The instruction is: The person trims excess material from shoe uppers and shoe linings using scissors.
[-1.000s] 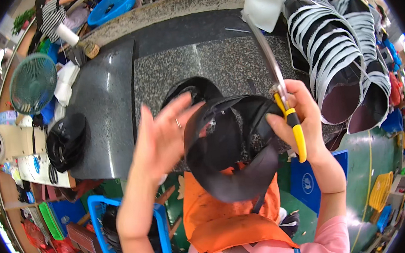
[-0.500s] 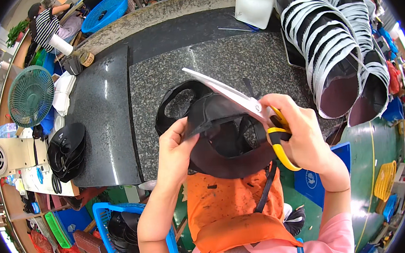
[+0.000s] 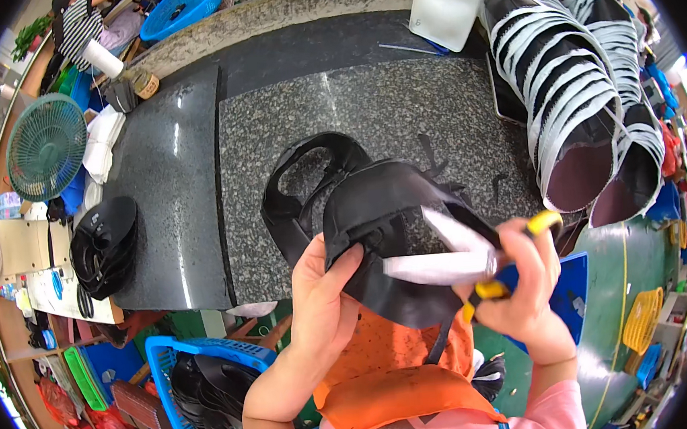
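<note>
Left fingers pinch the black piece by its left side over the slab's near edge, seemingly to steady it, while my right fingers grip the scissors by their handles, blades spread across it, probably ready to bite.

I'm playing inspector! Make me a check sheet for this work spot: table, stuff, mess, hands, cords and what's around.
Surface: speckled slab beside a smooth dark slab.
Job's things: black piece, held; scissors with yellow-and-black handles, blades open, contact with the piece unclear.
Clutter: dark scraps on the speckled slab; white jug beyond it.
Left hand: pinches the black piece's edge.
Right hand: grips the scissors' handles.
Cables: black loop near a cream machine; cannot tell if it's a cable.
Surroundings: green fan left, white-edged stacks right, blue basket lower left.
</note>
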A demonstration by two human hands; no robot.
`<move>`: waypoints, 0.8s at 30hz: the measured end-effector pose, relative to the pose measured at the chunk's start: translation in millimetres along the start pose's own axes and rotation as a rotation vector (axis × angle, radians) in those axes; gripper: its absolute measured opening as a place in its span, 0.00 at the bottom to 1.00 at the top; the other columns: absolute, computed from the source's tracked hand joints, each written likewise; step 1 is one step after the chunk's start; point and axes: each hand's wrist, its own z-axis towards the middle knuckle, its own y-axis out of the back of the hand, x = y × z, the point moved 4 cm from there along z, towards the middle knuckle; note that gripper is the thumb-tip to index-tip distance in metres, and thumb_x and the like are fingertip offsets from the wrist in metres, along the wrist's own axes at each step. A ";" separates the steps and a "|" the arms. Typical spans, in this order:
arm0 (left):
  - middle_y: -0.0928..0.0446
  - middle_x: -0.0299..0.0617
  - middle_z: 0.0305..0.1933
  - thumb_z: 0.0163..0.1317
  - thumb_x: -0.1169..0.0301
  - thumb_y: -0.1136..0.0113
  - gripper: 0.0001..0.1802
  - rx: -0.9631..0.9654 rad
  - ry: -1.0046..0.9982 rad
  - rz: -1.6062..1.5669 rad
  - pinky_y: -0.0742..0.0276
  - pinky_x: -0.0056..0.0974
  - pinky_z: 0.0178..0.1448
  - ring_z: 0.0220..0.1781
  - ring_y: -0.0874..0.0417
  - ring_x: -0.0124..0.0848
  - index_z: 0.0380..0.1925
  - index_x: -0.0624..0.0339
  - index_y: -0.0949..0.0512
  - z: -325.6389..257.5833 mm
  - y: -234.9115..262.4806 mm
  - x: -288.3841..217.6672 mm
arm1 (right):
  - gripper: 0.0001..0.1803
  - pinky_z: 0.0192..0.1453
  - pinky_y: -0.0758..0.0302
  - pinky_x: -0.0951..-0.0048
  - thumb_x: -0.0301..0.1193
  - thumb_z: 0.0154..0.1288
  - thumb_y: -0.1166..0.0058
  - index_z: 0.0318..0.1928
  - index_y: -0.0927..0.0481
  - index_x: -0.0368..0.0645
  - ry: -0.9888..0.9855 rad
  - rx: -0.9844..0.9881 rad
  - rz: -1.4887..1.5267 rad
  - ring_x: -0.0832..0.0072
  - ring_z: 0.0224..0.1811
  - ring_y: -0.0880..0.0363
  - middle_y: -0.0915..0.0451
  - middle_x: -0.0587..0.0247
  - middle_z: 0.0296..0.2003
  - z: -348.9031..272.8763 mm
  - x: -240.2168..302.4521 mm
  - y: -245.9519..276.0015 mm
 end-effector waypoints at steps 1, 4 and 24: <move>0.19 0.49 0.50 0.67 0.83 0.50 0.14 0.011 0.053 0.071 0.16 0.42 0.52 0.47 0.14 0.37 0.52 0.67 0.27 5.2 11.7 5.1 | 0.30 0.33 0.27 0.59 0.31 0.43 0.30 0.50 0.25 0.39 0.035 0.071 -0.002 0.57 0.29 0.26 0.23 0.48 0.39 -5.2 4.2 7.3; 0.19 0.50 0.49 0.67 0.82 0.50 0.15 0.002 0.076 0.054 0.16 0.42 0.52 0.46 0.14 0.38 0.53 0.68 0.29 11.4 18.1 11.1 | 0.26 0.28 0.30 0.63 0.31 0.38 0.32 0.44 0.21 0.39 0.032 0.143 -0.087 0.61 0.26 0.27 0.25 0.56 0.32 -27.8 10.6 19.9; 0.21 0.46 0.53 0.67 0.79 0.48 0.17 -0.060 -0.060 0.087 0.21 0.40 0.59 0.53 0.18 0.34 0.56 0.67 0.29 -4.4 16.0 18.9 | 0.36 0.30 0.28 0.62 0.26 0.33 0.35 0.52 0.26 0.44 -0.206 0.536 0.102 0.60 0.27 0.25 0.29 0.61 0.30 -28.0 -2.7 -24.0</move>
